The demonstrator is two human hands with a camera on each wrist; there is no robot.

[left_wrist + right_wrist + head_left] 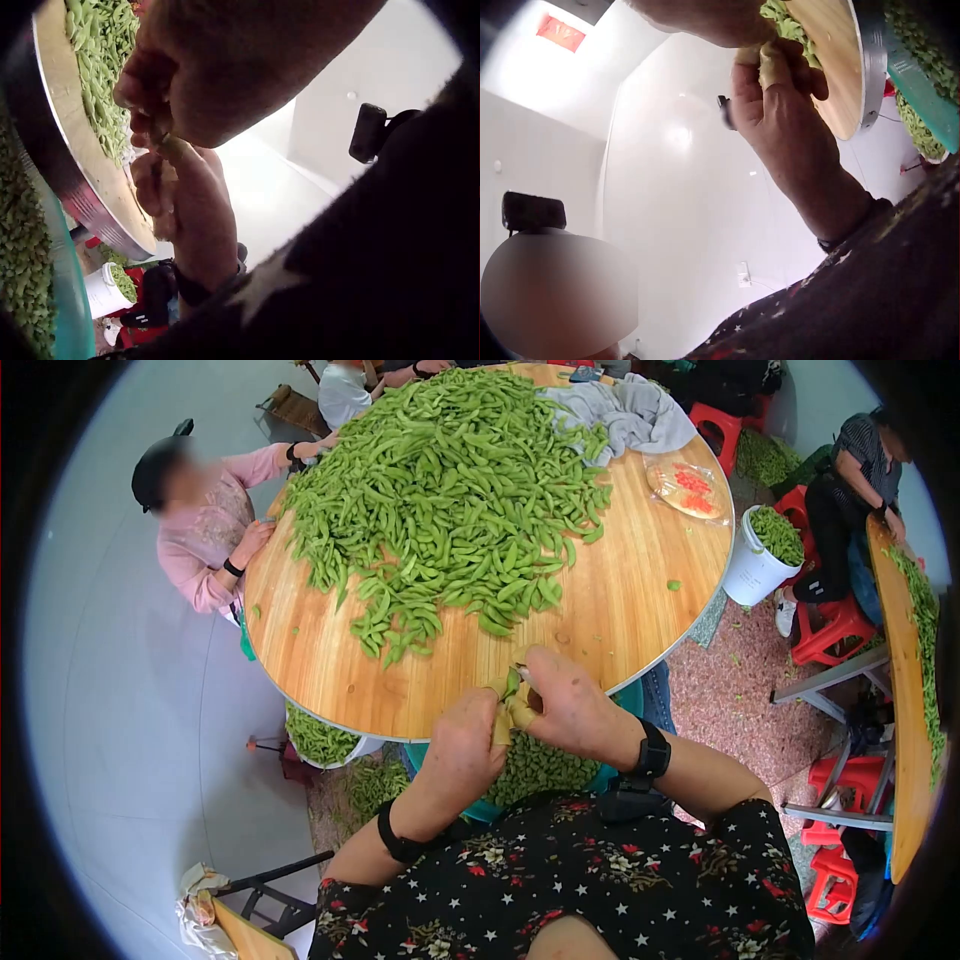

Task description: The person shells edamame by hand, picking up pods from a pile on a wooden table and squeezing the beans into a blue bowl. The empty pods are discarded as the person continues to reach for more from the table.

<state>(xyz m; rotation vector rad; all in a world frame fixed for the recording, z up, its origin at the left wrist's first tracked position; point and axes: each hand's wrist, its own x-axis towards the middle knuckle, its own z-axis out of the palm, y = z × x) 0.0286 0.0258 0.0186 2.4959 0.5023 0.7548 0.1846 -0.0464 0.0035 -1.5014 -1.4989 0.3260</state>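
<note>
Pinching of one pod (513, 682) by left hand (462, 738) and right hand (578, 705) is noted at the table's (640, 600) near edge; through slackened grip, spillage beyond the tub (632, 699) could be caused.

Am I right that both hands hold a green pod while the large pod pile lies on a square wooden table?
The wooden table is round, not square, as the head view shows. The large pod pile does lie on it, and left hand and right hand hold a green pod.
</note>
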